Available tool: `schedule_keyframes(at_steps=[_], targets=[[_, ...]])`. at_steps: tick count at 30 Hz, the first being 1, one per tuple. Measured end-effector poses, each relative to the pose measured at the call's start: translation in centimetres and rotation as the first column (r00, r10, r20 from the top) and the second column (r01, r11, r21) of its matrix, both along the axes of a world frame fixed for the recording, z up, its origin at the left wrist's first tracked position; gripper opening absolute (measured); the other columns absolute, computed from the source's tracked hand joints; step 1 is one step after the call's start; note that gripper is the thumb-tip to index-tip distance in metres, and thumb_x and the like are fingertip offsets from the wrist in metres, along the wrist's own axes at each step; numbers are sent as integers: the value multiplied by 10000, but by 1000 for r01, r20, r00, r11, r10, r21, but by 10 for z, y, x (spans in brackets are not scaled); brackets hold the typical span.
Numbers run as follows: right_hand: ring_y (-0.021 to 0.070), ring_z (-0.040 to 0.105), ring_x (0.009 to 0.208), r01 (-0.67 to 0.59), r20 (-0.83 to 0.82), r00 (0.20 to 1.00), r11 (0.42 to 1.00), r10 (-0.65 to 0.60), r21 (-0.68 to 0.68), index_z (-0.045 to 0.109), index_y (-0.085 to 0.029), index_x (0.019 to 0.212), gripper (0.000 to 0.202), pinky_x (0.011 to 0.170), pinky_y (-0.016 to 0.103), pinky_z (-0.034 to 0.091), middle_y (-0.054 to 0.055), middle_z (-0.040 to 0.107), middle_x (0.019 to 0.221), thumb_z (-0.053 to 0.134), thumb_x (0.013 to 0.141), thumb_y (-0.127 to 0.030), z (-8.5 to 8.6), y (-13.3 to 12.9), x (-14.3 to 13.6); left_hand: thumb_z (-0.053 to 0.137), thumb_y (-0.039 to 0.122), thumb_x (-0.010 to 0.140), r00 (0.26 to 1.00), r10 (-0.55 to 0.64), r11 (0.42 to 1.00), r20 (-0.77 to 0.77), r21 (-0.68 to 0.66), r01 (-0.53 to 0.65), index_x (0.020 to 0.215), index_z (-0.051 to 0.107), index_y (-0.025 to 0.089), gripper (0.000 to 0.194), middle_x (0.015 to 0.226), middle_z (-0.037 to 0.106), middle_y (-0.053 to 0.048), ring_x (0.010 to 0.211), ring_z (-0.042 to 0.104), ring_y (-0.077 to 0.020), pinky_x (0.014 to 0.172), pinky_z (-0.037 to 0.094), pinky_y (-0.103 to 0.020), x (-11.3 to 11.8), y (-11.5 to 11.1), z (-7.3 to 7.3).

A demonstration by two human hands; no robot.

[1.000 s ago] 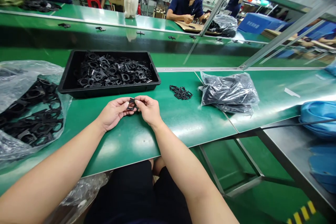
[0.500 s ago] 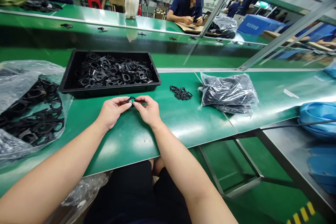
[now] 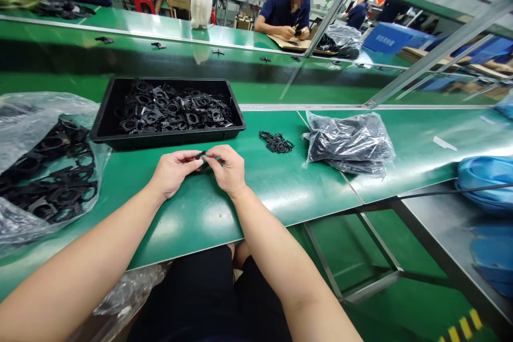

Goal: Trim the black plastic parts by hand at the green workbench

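Note:
Between the fingertips of both hands is a small black part (image 3: 201, 155), held just in front of the black tray and partly hidden by the fingers. My left hand (image 3: 173, 171) pinches its left side; my right hand (image 3: 228, 170) pinches its right side. The black tray (image 3: 180, 137) is heaped with black plastic pieces that have round openings. To the right of my hands, a small pile of thin black rings (image 3: 277, 142) lies on the green table (image 3: 192, 219). An open clear plastic bag (image 3: 86, 101) at the left holds more black pieces.
A closed plastic bag of dark parts (image 3: 350, 141) lies right of the rings. Beyond the tray, a green conveyor (image 3: 256, 85) carries spaced black parts. A slanted metal post (image 3: 417, 53) rises at the right. Across the line, a person (image 3: 282, 10) handles something small.
The small black part has tilted between my fingertips, and my right fingers have shifted slightly around it. The parts on the conveyor have moved slightly to the right.

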State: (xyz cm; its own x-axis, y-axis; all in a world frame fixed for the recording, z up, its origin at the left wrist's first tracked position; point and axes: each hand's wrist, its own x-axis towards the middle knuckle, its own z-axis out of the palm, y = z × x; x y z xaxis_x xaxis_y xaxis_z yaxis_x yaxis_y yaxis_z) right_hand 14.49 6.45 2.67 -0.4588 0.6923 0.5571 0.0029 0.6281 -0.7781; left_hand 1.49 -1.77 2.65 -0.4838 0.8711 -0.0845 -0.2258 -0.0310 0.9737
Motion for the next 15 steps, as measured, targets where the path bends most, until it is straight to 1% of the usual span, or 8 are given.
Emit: schedule_keyframes(at_steps=[3,6,8,11,15], targets=[[157,597,816,2,6,1000,1000,-2,-25,651,-216,759,71,758,302,494,33,649,826,620,801,-265,0,0,0,848,295,516,1000,10,1000,0,-1,-10,892,727,144,423,769,711,-49,663,631,-154,742,518,-343,1,0,1],[153,597,811,5,1,1000,1000,-5,-29,659,-216,812,69,741,294,497,35,651,849,618,802,-270,0,0,0,851,293,511,1000,17,1000,-5,1,-17,883,729,144,419,760,710,-47,663,630,-153,739,517,-339,0,1,0],[152,601,807,10,2,1000,1000,-10,-5,662,-222,817,64,735,291,499,33,655,850,619,805,-267,0,0,0,850,294,511,1000,16,1000,-11,3,-16,881,731,147,415,757,710,-45,665,631,-153,742,518,-338,0,1,0],[148,602,793,18,-5,1000,999,-18,39,654,-226,776,52,739,287,498,24,655,816,624,805,-257,0,0,0,851,302,509,1000,17,1000,-17,5,-17,877,734,155,413,772,715,-46,689,639,-159,771,519,-343,0,1,-1],[145,600,783,7,-15,1000,999,-7,51,640,-219,746,70,734,282,494,22,651,796,624,805,-255,0,1,1,851,316,510,999,18,1000,-30,-1,-18,879,735,163,415,810,723,-54,727,646,-171,798,521,-357,0,0,-1]])
